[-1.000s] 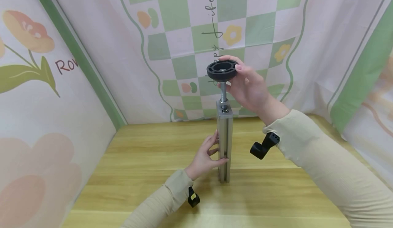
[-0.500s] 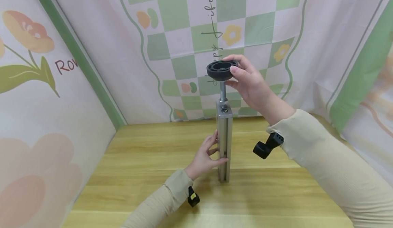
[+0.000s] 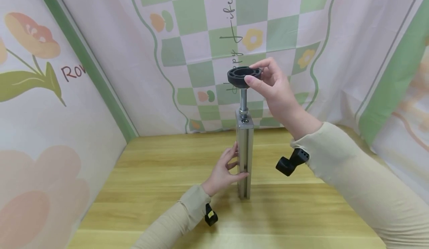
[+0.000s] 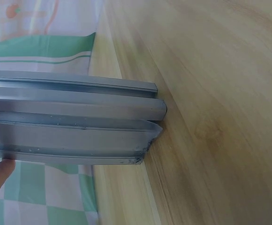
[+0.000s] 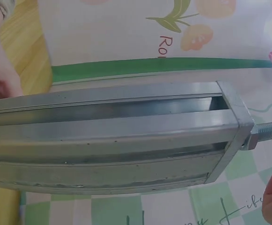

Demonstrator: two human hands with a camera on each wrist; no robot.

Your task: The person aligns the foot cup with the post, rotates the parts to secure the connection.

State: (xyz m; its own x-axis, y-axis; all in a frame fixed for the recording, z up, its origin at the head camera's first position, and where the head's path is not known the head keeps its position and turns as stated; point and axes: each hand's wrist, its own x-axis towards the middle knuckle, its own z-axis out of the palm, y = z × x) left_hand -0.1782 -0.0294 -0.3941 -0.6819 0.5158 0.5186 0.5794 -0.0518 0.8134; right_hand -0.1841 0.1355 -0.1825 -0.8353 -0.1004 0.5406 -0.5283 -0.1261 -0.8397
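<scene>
A length of slotted aluminium profile [image 3: 242,141] stands upright on the wooden table, with a metal end plate [image 3: 248,125] screwed on top. Out of that plate rises a threaded rod [image 3: 243,99] with a nut [image 3: 243,112] at its base, carrying a round black levelling foot [image 3: 237,82]. My left hand [image 3: 219,174] grips the profile's lower half, thumb on the near side. Up at the foot, my right hand [image 3: 281,96] pinches the rim, thumb in front and fingers behind. The left wrist view shows the profile's lower end [image 4: 140,136] at the table.
The wooden table [image 3: 151,204] reaches back to a checked fabric curtain [image 3: 191,47]. Printed fabric also hangs at the left [image 3: 40,122] and right. Black wrist cameras [image 3: 291,162] are strapped to both sleeves.
My right hand's thumb has moved left from the foot's right edge to its front, while the fingers shifted along the back rim. The left hand and profile stay put.
</scene>
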